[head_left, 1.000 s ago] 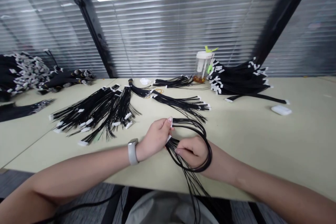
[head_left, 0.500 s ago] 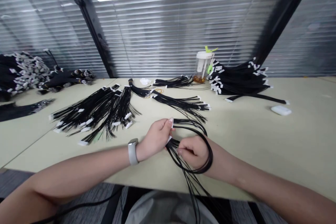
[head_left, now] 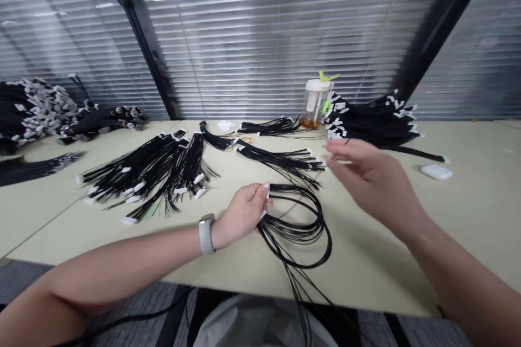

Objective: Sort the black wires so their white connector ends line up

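My left hand (head_left: 243,211), a pale watch on its wrist, pinches a looped bundle of thin black cables (head_left: 303,227) near the table's front edge; the loop lies on the table and its loose ends hang over the edge. My right hand (head_left: 368,179) is raised above the table to the right of the loop, fingers spread and empty, pointing toward a flat bundle of black cables with white connectors (head_left: 280,160).
Fanned cable bundles (head_left: 150,173) lie left of centre. A large pile (head_left: 374,122) and a clear bottle with a green tab (head_left: 314,103) stand at the back. A small white case (head_left: 436,172) lies at the right. More piles (head_left: 36,111) cover the far left table.
My right hand has let go of the looped cables and lifted up and to the right, opening. The loop now lies loose on the table. My left hand has stayed put.
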Tool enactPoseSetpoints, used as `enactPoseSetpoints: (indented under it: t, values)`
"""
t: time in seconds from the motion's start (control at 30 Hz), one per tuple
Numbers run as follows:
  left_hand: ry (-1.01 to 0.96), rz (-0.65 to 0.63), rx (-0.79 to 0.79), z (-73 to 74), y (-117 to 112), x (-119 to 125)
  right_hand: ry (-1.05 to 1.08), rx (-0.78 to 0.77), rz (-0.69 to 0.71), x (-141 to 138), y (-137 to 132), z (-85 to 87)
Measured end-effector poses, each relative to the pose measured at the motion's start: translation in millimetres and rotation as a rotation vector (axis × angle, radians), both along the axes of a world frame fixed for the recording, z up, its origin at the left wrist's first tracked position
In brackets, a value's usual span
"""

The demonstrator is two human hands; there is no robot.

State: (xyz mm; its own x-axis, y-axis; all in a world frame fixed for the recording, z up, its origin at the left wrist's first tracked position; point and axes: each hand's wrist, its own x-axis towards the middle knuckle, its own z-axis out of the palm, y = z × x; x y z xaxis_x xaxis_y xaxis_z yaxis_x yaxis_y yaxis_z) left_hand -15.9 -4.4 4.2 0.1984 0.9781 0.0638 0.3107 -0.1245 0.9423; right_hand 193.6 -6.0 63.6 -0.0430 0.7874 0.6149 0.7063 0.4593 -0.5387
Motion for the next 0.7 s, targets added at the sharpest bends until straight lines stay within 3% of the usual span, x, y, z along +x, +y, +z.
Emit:
enactPoseSetpoints:
  t: [0.1, 0.17, 0.3, 0.43, 0.7]
  values:
    - [0.006, -0.006, 0.021, -0.6, -0.7, -0.4, 0.440, 0.184, 0.060, -1.0, -2.0, -0.5]
    - [0.007, -0.010, 0.020, -1.0, -0.8, -0.6, 0.562, 0.183, 0.129, -6.2, -6.2, -2.0]
    - [0.004, -0.015, 0.005, -0.7, -0.7, -0.7, 0.281, -0.110, 0.245, -18.4, -10.8, -7.3]
    - [-0.016, -0.019, -0.005, 1.6, -1.5, -0.3, 0.028, -0.217, 0.368, -26.2, -7.5, -18.8]
    - [-0.036, -0.064, 0.026, 3.5, -3.1, 0.1, 0.048, -0.273, 0.288, -37.2, -11.0, -32.1]
